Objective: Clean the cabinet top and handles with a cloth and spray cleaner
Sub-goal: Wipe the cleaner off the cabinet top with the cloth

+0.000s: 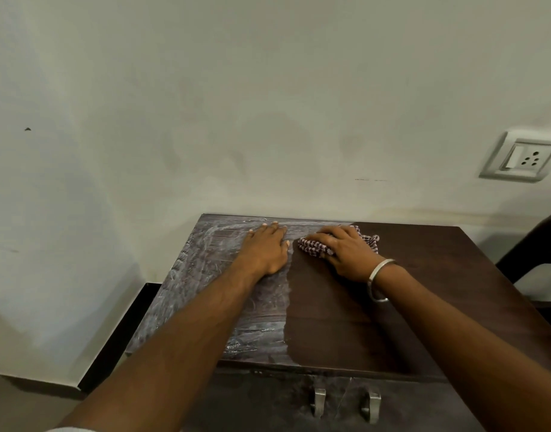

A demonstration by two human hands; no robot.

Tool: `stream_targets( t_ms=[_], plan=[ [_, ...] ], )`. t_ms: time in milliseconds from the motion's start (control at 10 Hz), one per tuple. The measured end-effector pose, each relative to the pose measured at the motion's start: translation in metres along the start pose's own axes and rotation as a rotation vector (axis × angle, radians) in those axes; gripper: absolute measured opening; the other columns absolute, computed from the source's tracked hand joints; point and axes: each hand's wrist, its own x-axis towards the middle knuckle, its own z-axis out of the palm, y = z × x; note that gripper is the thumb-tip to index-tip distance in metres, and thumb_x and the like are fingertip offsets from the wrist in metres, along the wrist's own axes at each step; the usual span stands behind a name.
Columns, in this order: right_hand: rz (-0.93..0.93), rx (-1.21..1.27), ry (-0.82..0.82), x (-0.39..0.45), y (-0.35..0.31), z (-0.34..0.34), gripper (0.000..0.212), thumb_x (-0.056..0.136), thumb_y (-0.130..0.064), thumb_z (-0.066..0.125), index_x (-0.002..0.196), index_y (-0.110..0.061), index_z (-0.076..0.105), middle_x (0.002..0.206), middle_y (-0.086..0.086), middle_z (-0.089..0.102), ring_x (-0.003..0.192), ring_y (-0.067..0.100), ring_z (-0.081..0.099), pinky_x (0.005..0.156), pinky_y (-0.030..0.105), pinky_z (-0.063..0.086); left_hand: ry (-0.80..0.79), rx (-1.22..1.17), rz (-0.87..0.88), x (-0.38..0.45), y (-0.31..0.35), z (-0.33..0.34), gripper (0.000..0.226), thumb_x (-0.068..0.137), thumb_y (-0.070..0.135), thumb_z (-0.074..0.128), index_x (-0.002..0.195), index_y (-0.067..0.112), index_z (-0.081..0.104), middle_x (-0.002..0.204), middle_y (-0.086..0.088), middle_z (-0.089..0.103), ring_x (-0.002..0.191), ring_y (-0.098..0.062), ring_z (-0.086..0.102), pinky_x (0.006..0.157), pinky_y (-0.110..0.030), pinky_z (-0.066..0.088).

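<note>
The dark brown cabinet top fills the lower middle of the head view. Its left part is grey with dust and smears; its right part is dark and clean. My left hand lies flat on the dusty part near the back edge, fingers straight. My right hand, with a metal bangle on the wrist, presses a checked cloth down on the top near the back, at the border of dusty and clean. Two metal handles show on the cabinet front below. No spray bottle is in view.
A pale wall stands right behind the cabinet, with a switch and socket plate at the right. A dark chair is beside the cabinet's right edge. A black skirting strip runs along the floor at the left.
</note>
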Motion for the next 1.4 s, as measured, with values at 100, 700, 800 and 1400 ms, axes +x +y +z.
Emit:
stream_targets(
  t_ms=[100,700,800,1400],
  plan=[
    [0.054,-0.015,-0.017,0.013,0.006,0.003,0.049,0.096,-0.031,0.045,0.144,-0.029,0.034,0.147,0.002,0.036,0.134,0.029,0.031,0.114,0.036,0.019,-0.003,-0.001,0.0,0.002,-0.001,0.001,0.055,0.105,0.036,0.025,0.156,0.018,0.017,0.164,-0.003,0.009,0.151,-0.023,0.007,0.122,-0.046,0.007],
    [0.143,0.035,-0.049,0.045,0.006,0.017,0.048,0.095,-0.034,0.043,0.142,-0.036,0.033,0.146,0.001,0.034,0.133,0.033,0.031,0.112,0.047,0.026,0.018,-0.006,0.006,0.014,-0.001,0.004,0.054,0.104,0.038,0.026,0.155,0.021,0.018,0.164,-0.003,0.01,0.15,-0.024,0.008,0.122,-0.047,0.008],
    [0.103,0.032,-0.022,0.039,0.002,0.019,0.049,0.094,-0.032,0.044,0.142,-0.034,0.034,0.145,0.001,0.036,0.132,0.031,0.032,0.112,0.045,0.026,0.018,-0.006,0.002,0.017,-0.001,0.004,0.054,0.104,0.04,0.025,0.155,0.021,0.019,0.163,-0.002,0.011,0.15,-0.024,0.008,0.121,-0.046,0.006],
    [0.131,0.034,-0.039,0.046,0.011,0.022,0.049,0.095,-0.033,0.041,0.143,-0.036,0.031,0.147,0.001,0.033,0.133,0.033,0.029,0.113,0.046,0.025,0.014,0.005,0.009,0.029,-0.001,0.004,0.054,0.104,0.038,0.025,0.155,0.02,0.019,0.163,-0.003,0.012,0.15,-0.024,0.009,0.121,-0.049,0.011]
  ],
)
